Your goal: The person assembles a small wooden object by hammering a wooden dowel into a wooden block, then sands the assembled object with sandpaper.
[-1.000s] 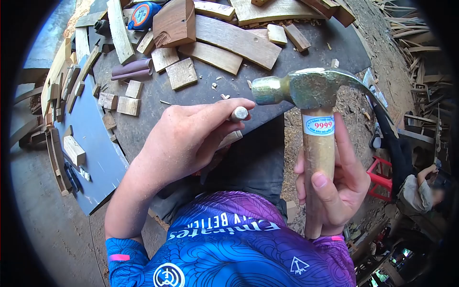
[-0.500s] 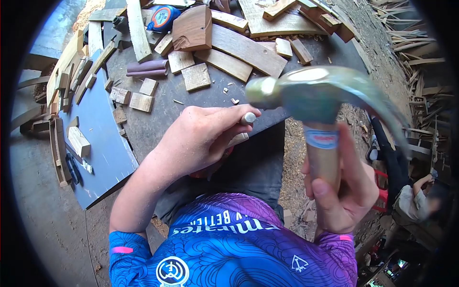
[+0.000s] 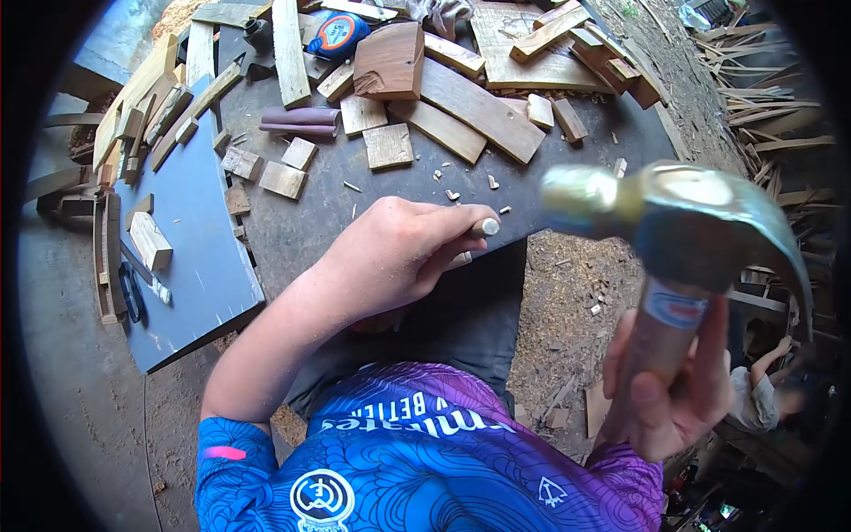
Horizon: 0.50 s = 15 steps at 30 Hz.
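My right hand [image 3: 674, 381] is wrapped around the wooden handle of a claw hammer [image 3: 700, 226], just below the sticker. The hammer's head is raised, its round face pointing left and its claw to the right. My left hand [image 3: 403, 248] is closed around a thin rod [image 3: 489, 228] with a pale round end, which pokes out past the fingers. A small piece of light wood [image 3: 459, 260] shows just under those fingers. The hammer face and the rod end are apart. The rest of the rod is hidden by my left hand.
On the dark table [image 3: 328, 199] lie a reddish wood block [image 3: 388, 62], several boards and offcuts, purple rolls [image 3: 300, 121] and a blue tape measure [image 3: 339, 34]. Chips litter its near edge. A grey board [image 3: 191, 257] extends left. Another person [image 3: 758, 390] sits at far right.
The hammer has swung to the right and slightly down, away from the rod end. My left hand has shifted slightly rightward in view, still gripping the rod; the camera view has also moved.
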Each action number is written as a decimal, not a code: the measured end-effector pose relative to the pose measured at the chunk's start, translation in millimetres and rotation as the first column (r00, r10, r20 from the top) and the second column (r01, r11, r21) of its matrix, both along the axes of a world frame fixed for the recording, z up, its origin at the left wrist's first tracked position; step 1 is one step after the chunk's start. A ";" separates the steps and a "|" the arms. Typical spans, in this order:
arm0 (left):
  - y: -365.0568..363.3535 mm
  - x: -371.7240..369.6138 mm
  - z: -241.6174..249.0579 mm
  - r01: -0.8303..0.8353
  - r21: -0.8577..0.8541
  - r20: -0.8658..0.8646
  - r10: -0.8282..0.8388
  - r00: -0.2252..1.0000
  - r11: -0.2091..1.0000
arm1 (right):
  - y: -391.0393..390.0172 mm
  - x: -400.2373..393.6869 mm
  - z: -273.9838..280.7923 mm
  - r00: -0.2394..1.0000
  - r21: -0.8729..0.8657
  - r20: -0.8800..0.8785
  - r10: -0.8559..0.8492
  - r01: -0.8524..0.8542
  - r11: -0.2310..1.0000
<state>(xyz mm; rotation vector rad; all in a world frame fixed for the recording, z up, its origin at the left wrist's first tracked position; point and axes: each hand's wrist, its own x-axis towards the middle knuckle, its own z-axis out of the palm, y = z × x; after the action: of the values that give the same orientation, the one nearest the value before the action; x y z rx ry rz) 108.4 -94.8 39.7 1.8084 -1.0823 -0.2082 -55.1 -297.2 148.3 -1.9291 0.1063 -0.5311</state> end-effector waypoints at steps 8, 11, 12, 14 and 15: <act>10.6 0.7 8.5 0.019 0.051 -0.064 -0.015 0.998 0.999 | -18.4 14.8 -10.0 0.926 -0.303 -0.186 0.330 -0.373 0.877; 23.5 4.7 -8.9 -0.076 -0.079 -0.350 0.044 0.936 0.994 | -9.3 5.0 -11.4 0.955 -0.057 -0.209 0.210 -0.226 0.972; 30.1 4.7 -18.1 -0.106 -0.170 -0.444 0.020 0.896 0.980 | -7.4 3.1 -11.2 0.956 0.041 -0.213 0.202 -0.198 0.979; 37.5 0.3 -26.0 -0.131 -0.251 -0.528 -0.022 0.849 0.959 | -6.8 1.0 -13.6 0.960 0.141 -0.212 0.184 -0.157 0.978; 39.5 -3.4 -26.9 -0.191 -0.308 -0.580 -0.024 0.815 0.932 | -7.3 0.1 -17.5 0.970 0.180 -0.187 0.158 -0.124 0.976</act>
<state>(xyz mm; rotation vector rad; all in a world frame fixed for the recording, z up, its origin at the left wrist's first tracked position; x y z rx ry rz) 105.0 -55.4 12.9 1.3281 -0.5537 -0.4469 -55.0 -304.5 130.8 -1.8049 0.1367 -0.2237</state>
